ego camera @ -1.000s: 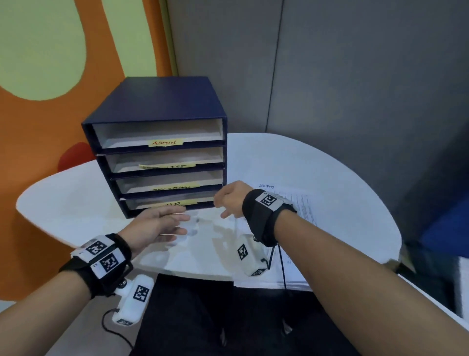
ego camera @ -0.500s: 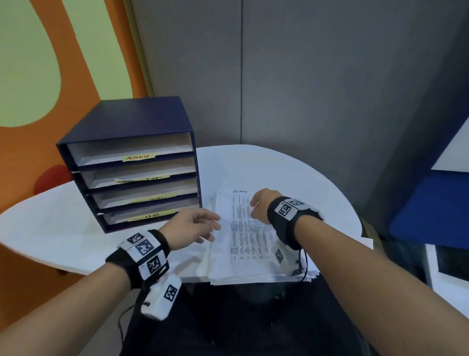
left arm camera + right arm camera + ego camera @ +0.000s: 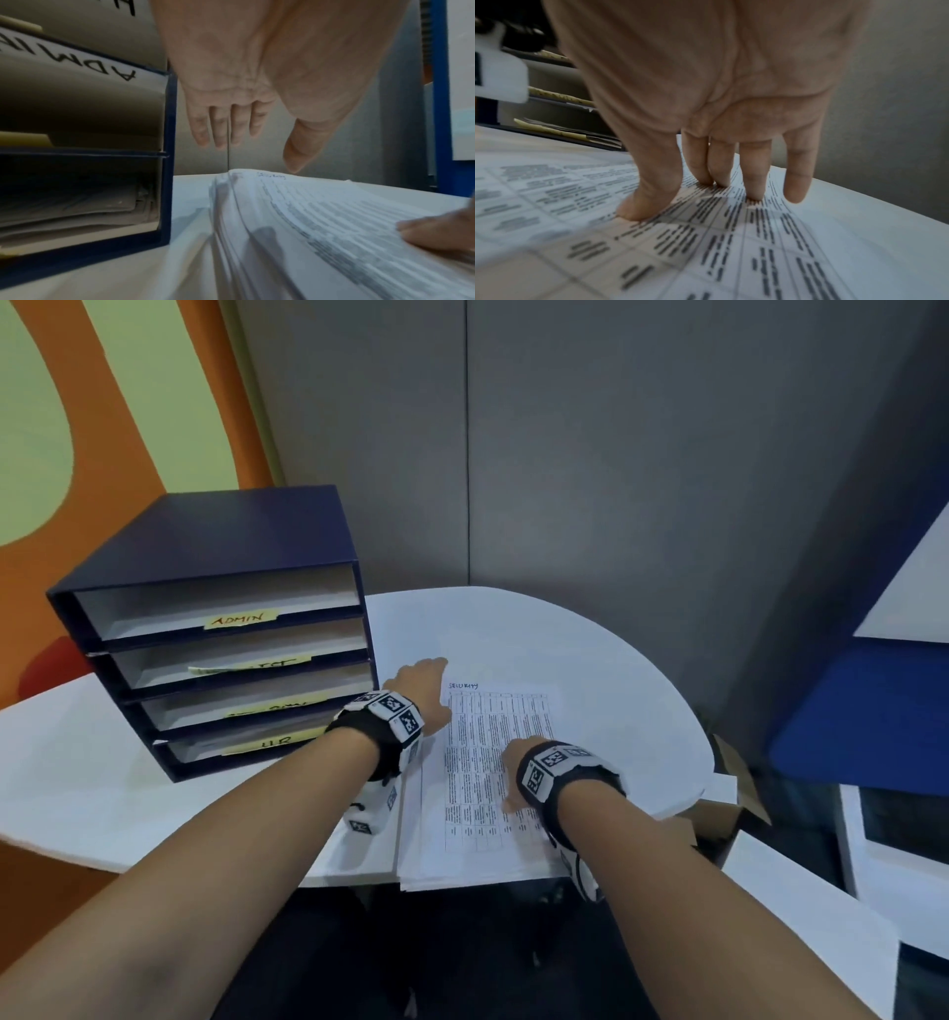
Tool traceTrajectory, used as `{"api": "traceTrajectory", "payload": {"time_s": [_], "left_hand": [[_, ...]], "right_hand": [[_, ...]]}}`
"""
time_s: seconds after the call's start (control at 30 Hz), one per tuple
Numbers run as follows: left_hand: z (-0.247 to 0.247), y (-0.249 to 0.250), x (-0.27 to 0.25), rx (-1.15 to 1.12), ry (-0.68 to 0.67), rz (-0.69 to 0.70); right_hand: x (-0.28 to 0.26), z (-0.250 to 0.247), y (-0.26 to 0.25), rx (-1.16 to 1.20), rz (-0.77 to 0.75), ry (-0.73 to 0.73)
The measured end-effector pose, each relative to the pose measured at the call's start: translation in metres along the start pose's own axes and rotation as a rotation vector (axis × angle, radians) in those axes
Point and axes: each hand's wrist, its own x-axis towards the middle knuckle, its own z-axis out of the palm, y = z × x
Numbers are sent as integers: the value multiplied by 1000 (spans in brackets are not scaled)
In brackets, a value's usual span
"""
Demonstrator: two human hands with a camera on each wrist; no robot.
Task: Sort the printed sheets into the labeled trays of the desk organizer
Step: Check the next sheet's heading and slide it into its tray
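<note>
A dark blue desk organizer (image 3: pixel 205 546) stands at the table's left, its trays marked with yellow labels such as ADMIN (image 3: pixel 241 619). To its right lies a stack of printed sheets (image 3: pixel 477 845); the top sheet is a table with "SECURITY" handwritten above it. My left hand (image 3: pixel 423 672) hovers with straight fingers over the stack's far left corner, holding nothing (image 3: pixel 253 130). My right hand (image 3: pixel 511 762) presses its thumb and fingertips (image 3: pixel 753 190) flat on the middle of the top sheet (image 3: pixel 706 253). Papers lie in the organizer's bottom tray (image 3: pixel 77 205).
The white rounded table (image 3: pixel 631 670) ends close behind the stack, against a grey partition wall. An open cardboard box (image 3: pixel 729 809) sits off the table's right edge, below a blue panel (image 3: pixel 862 716). The stack's near edge overhangs the table front.
My left hand went from in front of the bottom tray to the stack's far left corner. My right hand left the organizer and came down on the top sheet. The view swung right.
</note>
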Motion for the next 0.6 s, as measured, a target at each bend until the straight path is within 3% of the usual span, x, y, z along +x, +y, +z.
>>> {"api": "traceTrajectory", "payload": {"time_s": [0.27,0.4,0.6], "left_hand": [[0,-12,24,67,-10,-22],[6,-12,25,169,-138,-2],[13,-16,24,89,-14,24]], "right_hand": [[-3,-4,-3,-30,-6,-6],[-3,-3,-4,2,18,32],[-8,-4,-3,36,39,6]]}}
